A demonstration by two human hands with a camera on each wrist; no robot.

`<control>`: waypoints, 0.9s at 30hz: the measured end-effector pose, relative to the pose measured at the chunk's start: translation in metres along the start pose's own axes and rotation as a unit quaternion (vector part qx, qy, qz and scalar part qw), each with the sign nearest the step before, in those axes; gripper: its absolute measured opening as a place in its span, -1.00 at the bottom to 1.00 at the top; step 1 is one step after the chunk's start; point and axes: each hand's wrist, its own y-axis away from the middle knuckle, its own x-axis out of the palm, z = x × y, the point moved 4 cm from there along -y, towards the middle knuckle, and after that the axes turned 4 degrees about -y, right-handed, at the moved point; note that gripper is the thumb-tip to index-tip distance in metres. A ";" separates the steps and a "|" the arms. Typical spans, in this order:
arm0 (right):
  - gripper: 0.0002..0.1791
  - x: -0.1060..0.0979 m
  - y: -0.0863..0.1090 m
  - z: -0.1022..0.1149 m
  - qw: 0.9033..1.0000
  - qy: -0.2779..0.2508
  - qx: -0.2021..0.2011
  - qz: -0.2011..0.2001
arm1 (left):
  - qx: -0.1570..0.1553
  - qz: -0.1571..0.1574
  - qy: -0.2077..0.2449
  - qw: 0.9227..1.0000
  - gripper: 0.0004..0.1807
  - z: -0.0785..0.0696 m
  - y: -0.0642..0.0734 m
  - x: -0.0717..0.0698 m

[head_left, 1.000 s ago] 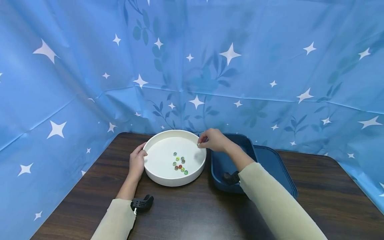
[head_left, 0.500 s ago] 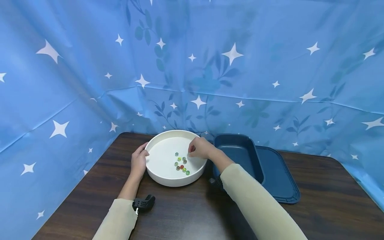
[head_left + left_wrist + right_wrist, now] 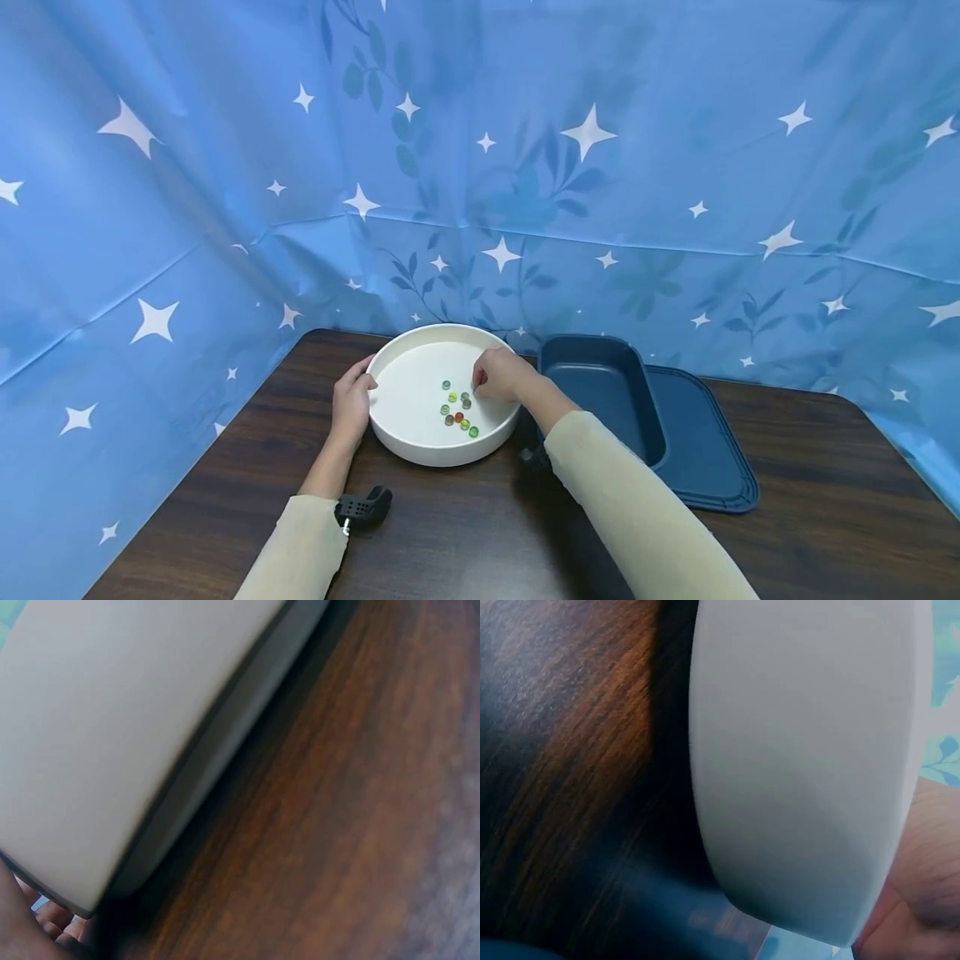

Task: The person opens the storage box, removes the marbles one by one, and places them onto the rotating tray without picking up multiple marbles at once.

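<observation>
A round white tray (image 3: pixel 405 392) with a raised rim lies on the table, with several glass marbles (image 3: pixel 459 417) in green, yellow, red and brownish tones grouped on its floor. My left hand (image 3: pixel 351 404) holds the tray's left side, thumb over the rim and fingers along the outer wall. Over the right rim reaches my right hand (image 3: pixel 501 375), its fingertips pinched together low inside the tray, just right of the marbles. A marble is at those fingertips, mostly hidden by them. In both wrist views the tray's outer wall (image 3: pixel 802 750) blocks the inside.
To the right stands a deep dark blue rectangular bin (image 3: pixel 600 383), partly behind my right forearm. A flat blue lid (image 3: pixel 697 442) lies beside it on the dark wooden table (image 3: pixel 435 533). A blue starry curtain (image 3: pixel 525 167) hangs close behind the table.
My right hand has moved left and down from the tray's right rim into the tray, with the pinched marble. The left hand keeps its hold; the head view has shifted slightly.
</observation>
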 end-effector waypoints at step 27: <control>-0.78 -0.059 0.208 -0.041 0.967 -0.090 -0.102 -0.215 | 0.003 0.005 -0.008 1.000 -0.31 0.002 0.002 0.000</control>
